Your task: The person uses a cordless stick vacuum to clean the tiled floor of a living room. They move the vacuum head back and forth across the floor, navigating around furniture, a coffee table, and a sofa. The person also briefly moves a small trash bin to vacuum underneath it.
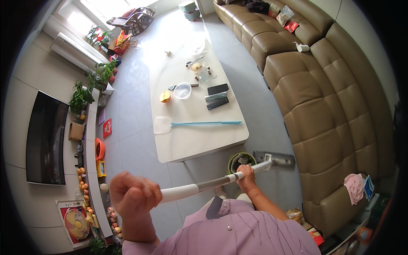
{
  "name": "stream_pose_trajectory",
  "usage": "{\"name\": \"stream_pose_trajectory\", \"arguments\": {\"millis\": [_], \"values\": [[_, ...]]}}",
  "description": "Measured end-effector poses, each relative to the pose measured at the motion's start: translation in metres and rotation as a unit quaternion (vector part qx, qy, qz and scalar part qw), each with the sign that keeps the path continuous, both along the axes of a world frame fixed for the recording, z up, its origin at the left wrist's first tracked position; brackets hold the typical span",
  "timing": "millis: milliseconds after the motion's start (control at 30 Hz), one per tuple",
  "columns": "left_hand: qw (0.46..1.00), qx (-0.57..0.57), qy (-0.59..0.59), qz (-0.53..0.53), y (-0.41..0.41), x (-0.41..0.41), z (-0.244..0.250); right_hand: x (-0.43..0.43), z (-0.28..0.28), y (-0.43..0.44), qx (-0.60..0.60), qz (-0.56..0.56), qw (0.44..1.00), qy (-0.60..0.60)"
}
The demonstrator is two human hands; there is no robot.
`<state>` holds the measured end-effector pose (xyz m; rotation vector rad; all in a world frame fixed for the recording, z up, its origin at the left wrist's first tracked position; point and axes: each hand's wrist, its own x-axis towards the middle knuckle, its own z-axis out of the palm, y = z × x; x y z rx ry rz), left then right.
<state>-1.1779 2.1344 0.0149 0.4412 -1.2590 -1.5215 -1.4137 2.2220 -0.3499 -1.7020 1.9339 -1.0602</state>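
My left hand point(134, 194) is closed around the white grip end of a long-handled floor sweeper point(213, 184). Farther down, my right hand point(246, 178) grips the pole near its white lower section. The grey, flat head point(277, 159) with a toothed edge rests on the tiles between the coffee table and the sofa. Just left of the head stands a green-rimmed waste bin point(230, 163) with rubbish in it, partly hidden by my right hand and the pole.
Ahead is a white coffee table point(197, 140) bearing a fly swatter point(204, 123), a plastic bowl point(182, 91), a cut apple point(165, 96) and a remote point(217, 104). A brown leather sofa point(318, 127) lines the right. Along the left run a low cabinet point(91, 127) and an orange basin point(100, 149).
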Motion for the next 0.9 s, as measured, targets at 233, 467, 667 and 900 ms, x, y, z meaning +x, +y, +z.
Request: {"name": "stream_pose_trajectory", "arguments": {"millis": [233,467,667,900], "values": [[0.993,0.103,0.010,-0.059,-0.008,0.024,-0.020,0.032,-0.018,0.063,0.072,-0.015,0.997,0.001],[0.993,0.114,0.029,-0.016,-0.011,0.039,-0.043,0.021,-0.052,0.077,0.085,0.110,0.989,-0.046],[0.998,0.055,0.019,-0.001,-0.013,0.056,-0.069,-0.032,-0.007,0.044,0.347,0.143,0.748,-0.548],[0.996,0.073,0.019,0.040,-0.039,0.038,-0.063,-0.110,-0.145,0.027,0.378,-0.132,0.896,-0.192]]}}
